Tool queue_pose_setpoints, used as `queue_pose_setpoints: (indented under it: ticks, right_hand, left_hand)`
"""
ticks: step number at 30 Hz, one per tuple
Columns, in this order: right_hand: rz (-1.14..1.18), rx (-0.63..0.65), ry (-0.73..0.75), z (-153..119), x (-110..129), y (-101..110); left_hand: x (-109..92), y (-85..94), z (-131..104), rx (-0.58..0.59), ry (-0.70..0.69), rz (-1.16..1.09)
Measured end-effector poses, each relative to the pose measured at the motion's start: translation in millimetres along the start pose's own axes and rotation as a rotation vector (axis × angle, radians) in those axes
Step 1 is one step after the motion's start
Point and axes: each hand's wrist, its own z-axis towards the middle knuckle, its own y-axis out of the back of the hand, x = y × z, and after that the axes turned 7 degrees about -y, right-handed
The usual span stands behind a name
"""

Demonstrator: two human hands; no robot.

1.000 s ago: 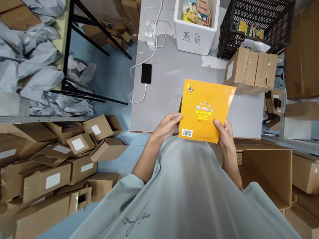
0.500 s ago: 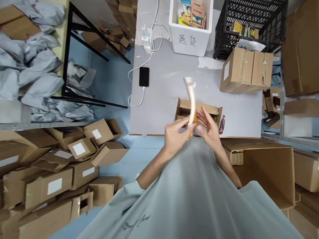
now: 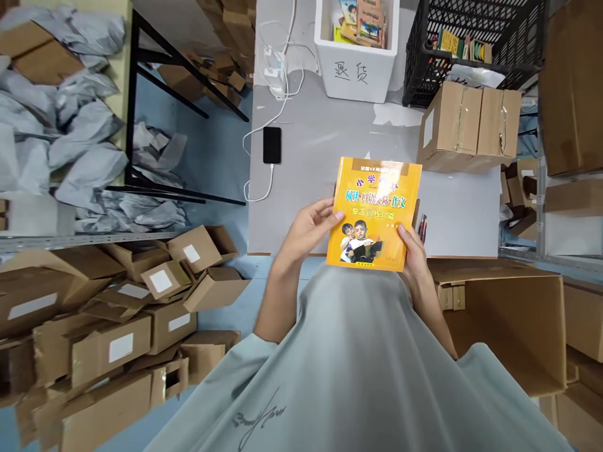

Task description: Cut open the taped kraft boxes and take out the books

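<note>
A yellow-orange book (image 3: 374, 213) faces me, its cover printed with coloured characters and a picture of two children reading. My left hand (image 3: 313, 227) grips its left edge, thumb on the cover and the other fingers behind. On the right edge my right hand (image 3: 412, 246) holds it in the same way, with its thumb on the front. The book hides most of the small open carton that lies on the table behind it. A red and black box cutter (image 3: 423, 228) rests on the table just right of the book.
On the grey table (image 3: 311, 157) lies a black phone (image 3: 272, 145) on a white cable. A white bin (image 3: 357, 78) of books, a black crate (image 3: 417, 69) and taped cartons (image 3: 452, 125) stand at the back. A big open carton (image 3: 513, 333) sits to my right; empty cartons (image 3: 113, 345) pile up left.
The book was edge-on and blurred between my hands. It has turned so its front cover faces me, and my hands have moved apart to its two sides.
</note>
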Motion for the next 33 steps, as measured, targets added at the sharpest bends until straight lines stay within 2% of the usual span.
queue_pose_setpoints:
  ticks: [2,4,7,11,13,14,16,21,24,26,29,33]
  right_hand:
    - [-0.030,0.017,0.003,5.9,3.1,7.6]
    - [-0.086,0.041,0.026,17.1,6.2,14.6]
    - [-0.160,0.101,0.050,38.5,4.7,21.0]
    - [-0.153,0.148,0.051,57.7,-7.5,23.8]
    - [-0.126,0.149,0.077,59.7,-11.3,28.1]
    - [-0.113,0.141,0.094,59.2,-11.4,32.0]
    - [-0.095,0.108,0.126,56.0,-7.7,42.3]
    - [-0.163,0.091,0.234,44.5,13.8,63.8]
    - [-0.249,0.077,0.342,40.9,25.0,66.0]
    - [-0.286,0.044,0.420,40.6,30.8,66.4]
    - [-0.307,0.029,0.517,41.4,37.7,69.1]
    - [-0.352,0.023,0.565,41.9,44.4,77.6]
  left_hand:
    - [0.7,1.7,-1.8,0.051,0.081,-0.073]
    - [-6.5,-6.8,-9.4,-0.010,0.071,-0.046]
    - [-26.4,-38.2,-26.2,-0.076,-0.053,0.105]
    - [-46.2,-91.2,-41.8,0.060,-0.289,0.239]
    - [-48.1,-105.4,-40.9,0.094,-0.344,0.258]
    - [-47.0,-107.0,-38.1,0.091,-0.344,0.259]
    - [-40.5,-99.3,-28.7,0.047,-0.298,0.241]
    - [-6.1,-52.8,0.2,-0.136,-0.108,0.121]
    - [5.8,-34.4,7.5,-0.215,-0.156,0.196]
    - [4.5,-29.6,7.3,-0.211,-0.265,0.266]
    - [-3.0,-30.3,4.1,-0.132,-0.382,0.317]
    - [-3.5,-37.7,-0.2,-0.136,-0.366,0.339]
